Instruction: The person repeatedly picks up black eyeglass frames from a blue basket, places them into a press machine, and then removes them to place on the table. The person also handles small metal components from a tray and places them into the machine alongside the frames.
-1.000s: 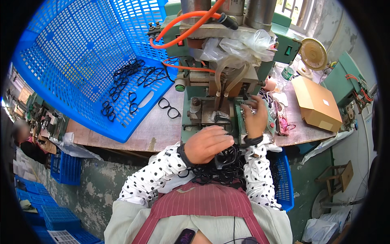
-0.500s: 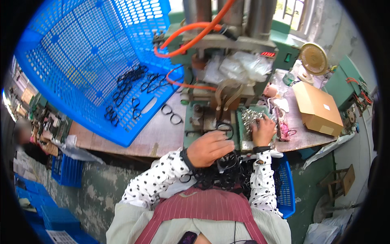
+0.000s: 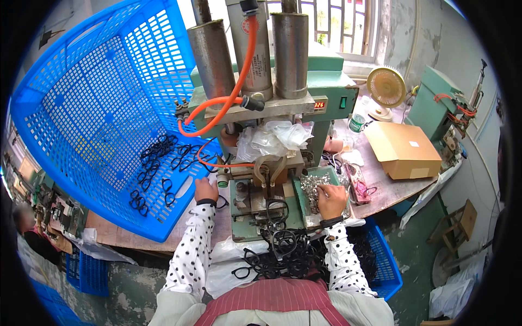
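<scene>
Silvery bits (image 3: 311, 186), apparently against the right hand (image 3: 332, 201)

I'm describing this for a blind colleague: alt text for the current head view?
A person's right hand reaches into a green tray of small silvery parts at a machine; the left hand is beside a black eyeglass frame, near a blue basket holding more.

a narrow lane of bare pinkish tabletop (image 3: 222, 223) runs between the tilted blue plastic mesh basket (image 3: 163, 231) and the green-and-steel press (image 3: 272, 106), the left hand (image 3: 206, 190) filling its far end. tangled black eyeglass frames (image 3: 302, 254) crowd the press's front; bare tabletop opens before the brown cardboard box (image 3: 408, 155).
</scene>
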Demonstrator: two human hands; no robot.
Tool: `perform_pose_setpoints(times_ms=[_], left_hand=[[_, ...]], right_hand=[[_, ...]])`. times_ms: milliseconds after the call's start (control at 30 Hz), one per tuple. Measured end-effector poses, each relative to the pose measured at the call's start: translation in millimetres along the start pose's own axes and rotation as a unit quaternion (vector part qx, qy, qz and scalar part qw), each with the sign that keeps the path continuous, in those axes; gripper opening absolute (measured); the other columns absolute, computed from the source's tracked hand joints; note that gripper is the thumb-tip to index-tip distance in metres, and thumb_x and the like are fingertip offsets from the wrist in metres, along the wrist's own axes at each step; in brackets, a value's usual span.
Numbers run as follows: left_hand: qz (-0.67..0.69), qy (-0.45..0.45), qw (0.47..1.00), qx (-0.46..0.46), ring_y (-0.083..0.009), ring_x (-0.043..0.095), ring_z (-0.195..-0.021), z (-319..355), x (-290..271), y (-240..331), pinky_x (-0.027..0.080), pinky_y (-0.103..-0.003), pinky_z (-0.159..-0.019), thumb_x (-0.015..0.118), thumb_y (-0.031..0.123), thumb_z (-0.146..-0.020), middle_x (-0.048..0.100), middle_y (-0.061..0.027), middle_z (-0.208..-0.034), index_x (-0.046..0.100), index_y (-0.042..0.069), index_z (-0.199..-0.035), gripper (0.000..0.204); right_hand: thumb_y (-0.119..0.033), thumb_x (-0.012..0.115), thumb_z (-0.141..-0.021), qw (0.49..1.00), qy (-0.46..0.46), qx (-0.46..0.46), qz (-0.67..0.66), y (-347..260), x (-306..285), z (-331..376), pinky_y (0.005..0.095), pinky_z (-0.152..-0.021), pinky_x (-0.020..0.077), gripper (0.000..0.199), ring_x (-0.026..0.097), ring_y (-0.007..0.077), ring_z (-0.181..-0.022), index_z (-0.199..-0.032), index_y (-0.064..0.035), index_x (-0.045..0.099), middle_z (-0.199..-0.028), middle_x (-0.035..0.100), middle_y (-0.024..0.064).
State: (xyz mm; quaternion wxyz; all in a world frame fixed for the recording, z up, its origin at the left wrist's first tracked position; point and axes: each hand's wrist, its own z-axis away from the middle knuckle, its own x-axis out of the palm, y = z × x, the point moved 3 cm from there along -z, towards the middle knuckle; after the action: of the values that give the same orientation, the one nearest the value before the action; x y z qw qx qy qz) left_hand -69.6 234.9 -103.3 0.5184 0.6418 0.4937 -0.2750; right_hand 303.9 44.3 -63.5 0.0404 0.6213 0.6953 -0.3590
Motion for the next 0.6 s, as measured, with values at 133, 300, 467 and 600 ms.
perform_pose_setpoints(times_ms=[133, 300, 467, 600], left_hand=[[-0.055, -0.136, 0.985, -0.088, -0.0401, 0.059, -0.103, -13, 38, -31, 0.050, -0.044, -0.087, 0.067, 0.037, -0.078, 0.058, -0.0258, -0.113, 0.063, 0.000, -0.109, 0.048], [-0.059, -0.204, 0.977, 0.011, -0.0417, 0.061, -0.095, -10, 38, -44, 0.050, -0.047, -0.085, 0.059, 0.036, -0.081, 0.061, -0.0288, -0.108, 0.068, -0.003, -0.095, 0.043], [0.065, 0.104, 0.975, 0.183, -0.0427, 0.056, -0.082, 37, -39, -13, 0.046, -0.050, -0.070, 0.052, 0.014, -0.092, 0.052, -0.0221, -0.097, 0.055, 0.001, -0.101, 0.016], [0.067, 0.168, 0.964, 0.196, -0.0383, 0.057, -0.078, 69, -83, 0, 0.046, -0.045, -0.066, 0.050, 0.014, -0.095, 0.057, -0.0188, -0.093, 0.056, 0.002, -0.103, 0.016]], right_hand=[[-0.013, 0.070, -0.077, 1.000, -0.001, 0.010, -0.002, 1, 1, 0, 0.0417, -0.067, 0.0424, 0.009, 0.058, 0.0284, -0.075, -0.084, -0.0117, 0.065, -0.076, 0.064, 0.0065], [-0.004, 0.061, -0.082, 0.996, -0.045, -0.048, -0.052, -10, 3, -4, 0.0450, -0.063, 0.0443, 0.016, 0.057, 0.0352, -0.071, -0.098, -0.0058, 0.057, -0.075, 0.059, 0.0150], [-0.004, 0.061, -0.083, 0.997, -0.049, -0.005, -0.064, 4, 13, 6, 0.0444, -0.062, 0.0448, 0.016, 0.058, 0.0350, -0.069, -0.099, -0.0089, 0.060, -0.075, 0.061, 0.0132], [-0.010, 0.069, -0.079, 0.991, -0.057, 0.033, -0.120, -33, -4, -12, 0.0372, -0.064, 0.0475, 0.006, 0.061, 0.0282, -0.070, -0.085, -0.0114, 0.070, -0.080, 0.067, 0.0094]])
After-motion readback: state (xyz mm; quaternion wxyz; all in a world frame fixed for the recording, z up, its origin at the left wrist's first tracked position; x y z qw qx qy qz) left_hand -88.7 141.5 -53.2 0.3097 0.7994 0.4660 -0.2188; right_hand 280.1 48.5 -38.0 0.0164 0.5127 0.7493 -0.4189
